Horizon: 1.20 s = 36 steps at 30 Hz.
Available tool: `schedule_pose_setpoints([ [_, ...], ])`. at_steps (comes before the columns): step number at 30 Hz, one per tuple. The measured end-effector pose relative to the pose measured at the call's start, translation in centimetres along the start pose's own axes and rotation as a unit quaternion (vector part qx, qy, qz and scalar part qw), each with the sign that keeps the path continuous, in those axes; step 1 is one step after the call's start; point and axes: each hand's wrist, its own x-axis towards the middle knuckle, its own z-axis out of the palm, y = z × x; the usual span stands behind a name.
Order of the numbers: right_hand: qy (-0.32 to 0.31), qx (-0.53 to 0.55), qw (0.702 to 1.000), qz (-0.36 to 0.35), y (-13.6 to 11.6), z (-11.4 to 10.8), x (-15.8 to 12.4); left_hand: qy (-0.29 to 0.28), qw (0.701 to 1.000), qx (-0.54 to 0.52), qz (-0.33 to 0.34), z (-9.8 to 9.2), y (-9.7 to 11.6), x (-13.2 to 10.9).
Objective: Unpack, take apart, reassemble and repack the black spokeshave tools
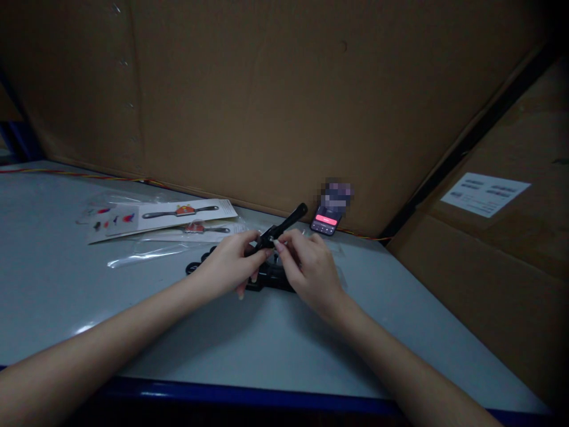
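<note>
A black tool with a bar-like handle is held above the grey table, its handle slanting up toward the right. Its near end is pinched between the thumb and fingers of the left hand. The fingertips of the right hand are bunched at the tool's middle; whether a small part is gripped there cannot be told. Beneath the hands, more black tools are partly hidden. Printed cards are laid behind to the left, and a phone is leaned against the cardboard wall.
</note>
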Motion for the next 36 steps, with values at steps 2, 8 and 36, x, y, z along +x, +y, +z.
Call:
schedule_pose_setpoints([
  [2,-0.005,-0.011,1.0,-0.013,-0.2,0.0,0.0,0.0,1.0,0.007,0.002,0.1,0.0,-0.1],
  [8,-0.023,0.167,0.98,0.107,-0.2,0.4,0.1,0.009,0.997,0.071,0.022,0.2,0.2,-0.5],
  [36,-0.103,0.669,0.654,0.338,-1.7,1.0,0.4,0.079,0.819,0.533,0.198,-0.9,-0.4,-0.5],
])
